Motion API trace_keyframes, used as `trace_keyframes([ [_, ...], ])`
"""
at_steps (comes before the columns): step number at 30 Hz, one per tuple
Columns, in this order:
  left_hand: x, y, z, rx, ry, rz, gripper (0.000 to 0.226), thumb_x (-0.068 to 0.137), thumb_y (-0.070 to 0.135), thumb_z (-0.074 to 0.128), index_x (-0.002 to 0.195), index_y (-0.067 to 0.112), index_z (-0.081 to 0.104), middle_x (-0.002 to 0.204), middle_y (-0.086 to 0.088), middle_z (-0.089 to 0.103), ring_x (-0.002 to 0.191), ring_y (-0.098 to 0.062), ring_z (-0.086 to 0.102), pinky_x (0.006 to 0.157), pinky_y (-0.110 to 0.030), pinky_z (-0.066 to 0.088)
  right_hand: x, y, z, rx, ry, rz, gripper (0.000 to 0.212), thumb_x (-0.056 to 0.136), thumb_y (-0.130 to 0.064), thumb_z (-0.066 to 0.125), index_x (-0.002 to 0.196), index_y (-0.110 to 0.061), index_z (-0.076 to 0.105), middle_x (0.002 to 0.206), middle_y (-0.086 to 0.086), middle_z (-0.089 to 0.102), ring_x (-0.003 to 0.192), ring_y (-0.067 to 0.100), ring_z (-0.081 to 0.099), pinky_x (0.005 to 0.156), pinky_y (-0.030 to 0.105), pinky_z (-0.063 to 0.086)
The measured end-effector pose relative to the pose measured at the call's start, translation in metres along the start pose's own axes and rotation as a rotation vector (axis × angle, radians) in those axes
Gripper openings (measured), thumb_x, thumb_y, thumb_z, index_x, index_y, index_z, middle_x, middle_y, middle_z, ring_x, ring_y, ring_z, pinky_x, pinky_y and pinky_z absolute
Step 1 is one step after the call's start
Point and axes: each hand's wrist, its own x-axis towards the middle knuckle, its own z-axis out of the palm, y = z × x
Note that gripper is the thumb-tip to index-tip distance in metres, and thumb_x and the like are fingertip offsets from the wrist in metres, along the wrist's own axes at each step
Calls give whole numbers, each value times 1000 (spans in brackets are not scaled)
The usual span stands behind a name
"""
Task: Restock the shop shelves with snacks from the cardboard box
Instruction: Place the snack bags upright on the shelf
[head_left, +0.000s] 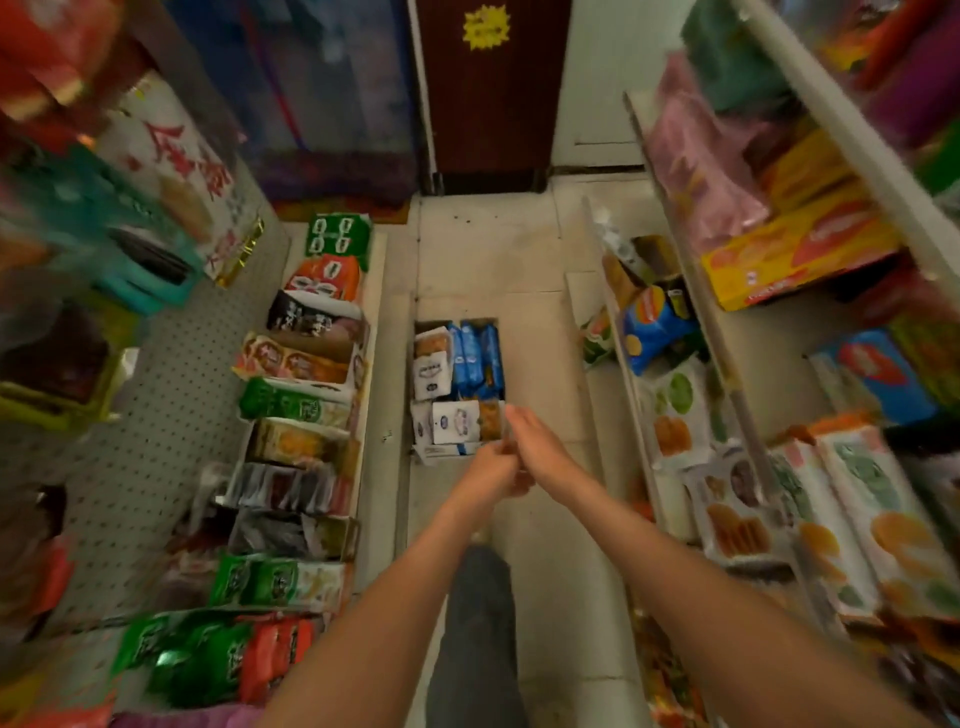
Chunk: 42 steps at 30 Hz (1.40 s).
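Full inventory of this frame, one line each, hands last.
cardboard box: one, brown, open on the aisle floor
blue snack packs: several, blue, box's far right
white snack packs: several, white, box's left and near side
left shelf: one, white, low left, row of mixed packs
right shelves: tiered, white, right, mixed packs
blue crisp bag: one, blue-yellow, lower right shelf
orange box: one, orange-yellow, upper right shelf
door: one, dark brown, aisle end
star sticker: one, yellow, on the door
trouser leg: one, grey, bottom centre
left hand: one, bare, box's near edge, grip blurred
right hand: one, bare, fingers straight, box's near edge
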Motion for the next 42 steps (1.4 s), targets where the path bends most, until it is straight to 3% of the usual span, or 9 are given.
trace_keyframes([
  [6,150,28,-67,93,92,-147,21,94,21,44,77,19,56,78,-5,59,72,-19,55,71,-34,48,155,-26,-11,-321,-41,44,26,100,-19,38,108,-11,62,114,11,59,103,22,55,69,18,35],
  [9,217,26,-93,98,156,-240,13,95,20,46,91,16,58,92,-8,62,87,-22,61,79,-34,52,232,-10,-13,-425,-67,101,32,98,-17,42,124,-3,55,127,13,56,117,24,52,71,16,29],
  [13,308,1,-115,99,198,-354,26,93,15,47,115,5,57,112,-17,63,105,-32,61,93,-44,52,326,29,0,-495,-143,112,29,98,-13,41,121,-3,57,114,3,56,110,22,53,68,12,30],
  [17,385,-34,-121,-33,265,-405,22,94,16,48,112,6,58,108,-16,62,99,-30,61,79,-35,53,410,79,24,-528,-264,81,25,94,-7,53,117,-13,60,105,-4,52,104,13,52,60,-3,34],
  [20,437,-70,-123,-74,309,-447,25,93,20,49,112,8,59,110,-18,63,100,-32,63,75,-33,54,466,134,52,-652,-352,33,35,90,-9,55,124,-18,59,123,4,58,113,22,55,92,21,45],
  [22,457,-87,-123,-86,318,-452,24,92,20,48,108,8,61,105,-17,66,95,-32,64,80,-37,54,491,158,66,-733,-375,-7,35,89,-8,51,120,-21,61,122,5,60,110,22,56,93,33,47],
  [26,480,-120,-118,-148,314,-478,12,94,19,48,93,14,59,91,-12,64,81,-26,61,81,-38,53,519,186,95,-830,-360,-74,30,93,-9,49,121,-14,60,122,6,58,111,21,54,94,30,42],
  [33,478,-167,-111,-136,299,-548,23,96,21,45,111,9,56,106,-16,65,92,-29,65,87,-41,55,534,225,116,-1014,-328,-146,35,93,-20,53,128,-14,52,136,7,50,129,23,41,107,39,32],
  [42,467,-170,-98,-106,250,-553,11,95,20,46,96,15,56,95,-11,66,96,-31,65,91,-45,53,530,230,106,-959,-264,-334,12,88,-7,54,96,-9,64,101,9,64,99,27,55,91,42,40],
])
